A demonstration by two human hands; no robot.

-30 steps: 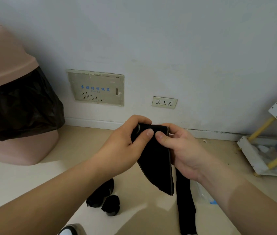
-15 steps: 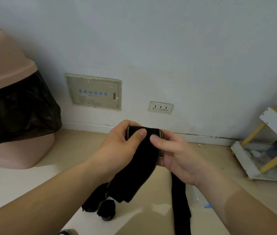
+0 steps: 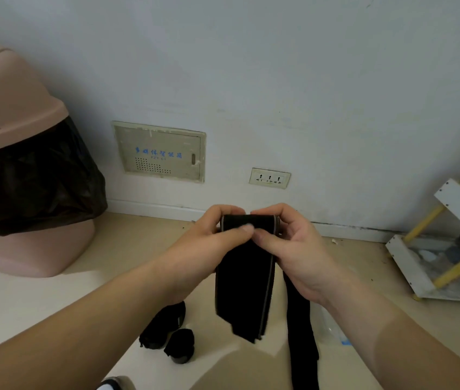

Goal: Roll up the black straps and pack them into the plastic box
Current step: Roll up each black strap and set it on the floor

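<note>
A wide black strap (image 3: 244, 288) with a pale edge hangs in front of me, its top end folded over. My left hand (image 3: 209, 249) pinches that top end from the left, thumb in front. My right hand (image 3: 293, 249) pinches it from the right, thumb tip meeting the left thumb. A longer part of the black strap (image 3: 302, 333) trails down under my right wrist to the floor. Two rolled black straps (image 3: 171, 332) lie on the floor below my left forearm. A clear plastic box (image 3: 333, 327) shows only partly behind my right forearm.
A pink bin (image 3: 12, 170) with a black liner stands at the left against the wall. A white and yellow rack (image 3: 448, 249) holding shoes stands at the right. A wall panel (image 3: 160, 152) and a socket (image 3: 269, 178) sit low on the wall ahead.
The strap's hanging end swung from the left back to straight down. Both hands drew closer, thumbs now meeting at the folded top end.
</note>
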